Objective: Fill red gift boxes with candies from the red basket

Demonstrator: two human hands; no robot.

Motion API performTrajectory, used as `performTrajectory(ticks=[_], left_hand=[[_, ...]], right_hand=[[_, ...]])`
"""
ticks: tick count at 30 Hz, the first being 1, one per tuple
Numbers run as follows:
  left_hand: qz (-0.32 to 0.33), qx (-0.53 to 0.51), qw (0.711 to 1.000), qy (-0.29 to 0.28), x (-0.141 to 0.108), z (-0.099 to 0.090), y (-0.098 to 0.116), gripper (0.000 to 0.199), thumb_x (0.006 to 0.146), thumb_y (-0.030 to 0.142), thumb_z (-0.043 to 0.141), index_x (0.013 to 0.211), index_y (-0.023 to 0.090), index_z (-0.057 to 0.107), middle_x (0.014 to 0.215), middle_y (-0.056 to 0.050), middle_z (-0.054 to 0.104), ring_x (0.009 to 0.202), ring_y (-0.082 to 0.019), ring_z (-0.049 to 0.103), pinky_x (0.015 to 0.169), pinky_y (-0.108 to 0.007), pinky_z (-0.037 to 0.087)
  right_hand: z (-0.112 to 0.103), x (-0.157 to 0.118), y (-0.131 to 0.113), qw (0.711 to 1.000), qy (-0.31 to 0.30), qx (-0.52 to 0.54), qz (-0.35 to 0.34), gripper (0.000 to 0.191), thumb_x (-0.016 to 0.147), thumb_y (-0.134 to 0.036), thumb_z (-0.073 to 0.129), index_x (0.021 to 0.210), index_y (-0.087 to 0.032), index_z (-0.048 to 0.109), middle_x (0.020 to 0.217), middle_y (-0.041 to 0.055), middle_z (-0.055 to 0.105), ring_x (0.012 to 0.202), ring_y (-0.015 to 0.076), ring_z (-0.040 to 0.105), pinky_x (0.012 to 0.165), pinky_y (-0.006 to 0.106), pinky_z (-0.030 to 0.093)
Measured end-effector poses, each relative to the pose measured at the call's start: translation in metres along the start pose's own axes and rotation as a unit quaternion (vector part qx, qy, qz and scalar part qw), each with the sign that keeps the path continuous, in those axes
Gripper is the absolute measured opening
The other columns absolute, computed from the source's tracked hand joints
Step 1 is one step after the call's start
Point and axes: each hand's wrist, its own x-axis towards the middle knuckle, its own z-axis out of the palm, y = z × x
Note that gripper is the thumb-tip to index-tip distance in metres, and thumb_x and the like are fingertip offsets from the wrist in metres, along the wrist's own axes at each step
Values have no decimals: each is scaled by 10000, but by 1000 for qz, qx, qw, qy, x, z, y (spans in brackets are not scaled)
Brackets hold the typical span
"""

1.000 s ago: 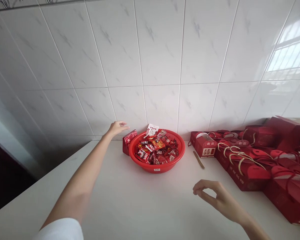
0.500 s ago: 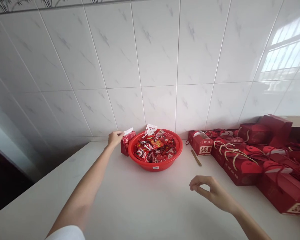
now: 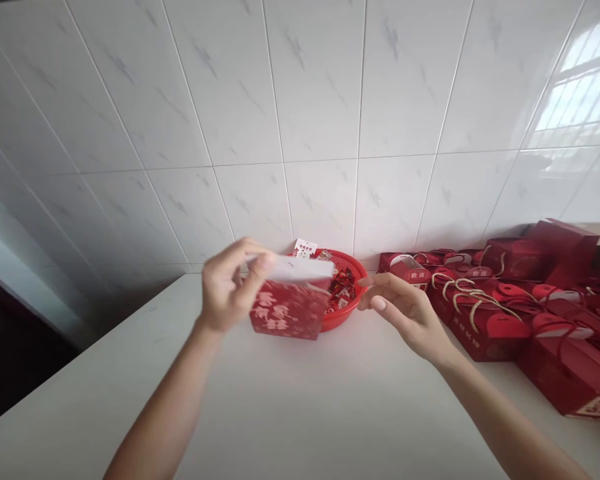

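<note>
My left hand (image 3: pixel 235 283) pinches the upper left side of a red paper gift bag (image 3: pixel 291 312) with pale lettering and a white top flap. The bag is held up in front of a red plastic basket (image 3: pixel 343 321) and hides much of it. Wrapped sweets (image 3: pixel 344 283) show in the basket's right part. To the right of the bag is my right hand (image 3: pixel 405 313), fingers curved and apart with nothing between them. It overlaps the basket's right rim in view; whether it touches the rim I cannot tell.
Several red gift boxes (image 3: pixel 485 333) with cord handles crowd the right side of the white table (image 3: pixel 300 413). A white printed card (image 3: pixel 305 248) stands up at the basket's back. The tiled wall (image 3: pixel 320 120) closes off the far side.
My left hand has brought the red bag from the basket's left side forward and to the right, in front of the basket. My right hand has moved up toward the basket and its fingers have opened.
</note>
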Motion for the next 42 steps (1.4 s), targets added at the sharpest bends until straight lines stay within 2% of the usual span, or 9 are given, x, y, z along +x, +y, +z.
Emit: performTrajectory(ticks=[5, 12, 19, 24, 30, 34, 37, 39, 42], left_hand=[[148, -120, 977, -93, -42, 29, 48, 127, 931, 119, 559, 882, 190, 652, 759, -31, 663, 703, -155, 608, 663, -301, 531], [179, -132, 968, -116, -80, 50, 35, 132, 951, 138, 543, 986, 211, 647, 777, -32, 667, 691, -160, 595, 641, -324, 548], [169, -153, 958, -173, -104, 65, 24, 231, 848, 39, 600, 1015, 197, 626, 816, -34, 659, 698, -145, 594, 675, -301, 531], [88, -169, 943, -274, -106, 67, 11, 168, 887, 72, 556, 876, 192, 674, 1035, -86, 635, 804, -128, 649, 711, -242, 547], [-26, -169, 899, -402, -99, 57, -5, 328, 854, 163, 624, 1175, 211, 676, 1158, -91, 665, 1010, -200, 659, 900, -320, 547], [-79, -165, 891, -415, -100, 57, -11, 275, 878, 231, 635, 1150, 215, 671, 1095, -76, 682, 991, -205, 651, 862, -322, 544], [-114, -171, 884, -420, -100, 60, -11, 218, 914, 268, 613, 1116, 215, 679, 1027, -61, 682, 937, -190, 647, 802, -300, 542], [-138, -185, 873, -430, -99, 62, -8, 170, 923, 284, 611, 1051, 217, 700, 1006, -57, 669, 895, -177, 645, 722, -268, 537], [-158, -209, 858, -442, -95, 62, -4, 142, 935, 287, 610, 946, 224, 736, 1117, -69, 666, 966, -181, 657, 711, -248, 536]], right_hand=[[20, 3, -23, 996, 22, -12, -80, 239, 937, -440, 634, 972, -207, 671, 850, 45, 704, 775, 175, 644, 720, 296, 523], [17, -18, -18, 970, -82, -147, -175, 221, 1001, -289, 551, 848, -195, 679, 767, 53, 677, 666, 146, 600, 606, 257, 469], [25, -18, 19, 947, -100, -229, -202, 318, 1044, -292, 435, 780, -194, 583, 694, 28, 584, 588, 128, 493, 566, 266, 375], [34, -11, 54, 972, -76, -167, -145, 348, 1043, -363, 431, 776, -197, 581, 696, 14, 561, 595, 125, 484, 567, 251, 379], [44, 6, 71, 991, -18, -114, -71, 427, 1006, -503, 464, 724, -197, 560, 666, 17, 544, 627, 141, 468, 588, 278, 384], [42, 23, 73, 991, -106, -83, 7, 546, 972, -599, 449, 598, -203, 400, 586, -33, 388, 553, 105, 339, 522, 263, 288], [32, 36, 74, 984, -168, -47, 41, 567, 937, -642, 476, 589, -198, 428, 572, -37, 390, 539, 98, 340, 507, 253, 279], [25, 46, 77, 987, -147, -4, 59, 541, 915, -654, 507, 644, -187, 544, 620, -8, 527, 570, 114, 445, 538, 256, 357], [17, 64, 87, 994, -30, 63, 85, 494, 838, -652, 608, 697, -179, 628, 706, 43, 665, 606, 142, 538, 599, 282, 444]])
